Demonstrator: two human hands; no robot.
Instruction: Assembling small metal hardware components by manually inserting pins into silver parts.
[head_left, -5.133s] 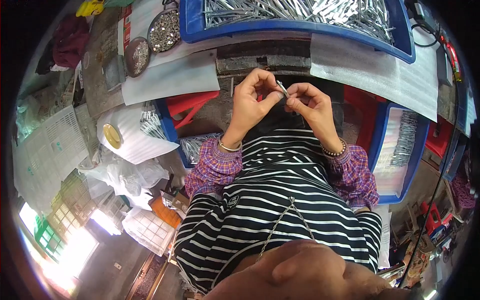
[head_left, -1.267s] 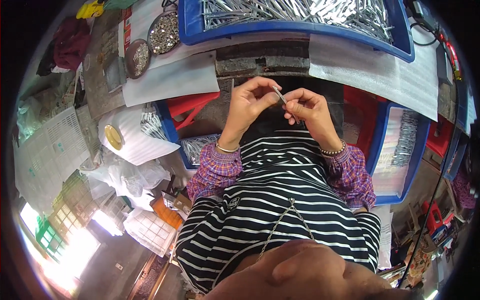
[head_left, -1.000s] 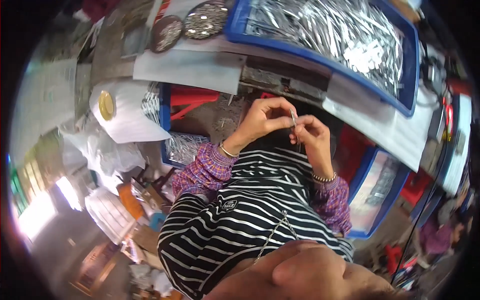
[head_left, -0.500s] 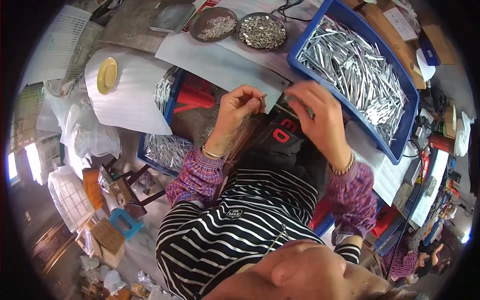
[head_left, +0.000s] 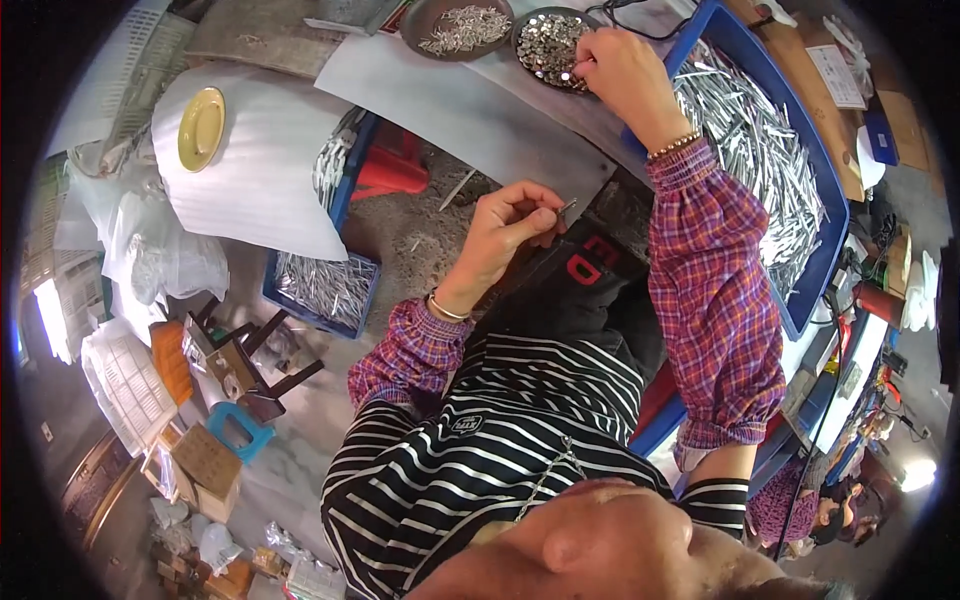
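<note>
Pinching 1 slim metal piece between thumb and bent fingers, left hand sits above dark lap; right hand reaches to far side, fingertips at right part of dark dish of shiny discs, cannot tell whether grasping any; 2nd dish with small pins just left; large blue tray of silver strips on right, partly behind plaid sleeve; yellow dish on left, on white sheet

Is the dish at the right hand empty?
Not empty: small shiny pieces spread across the dark dish; the right hand is at them.
</note>
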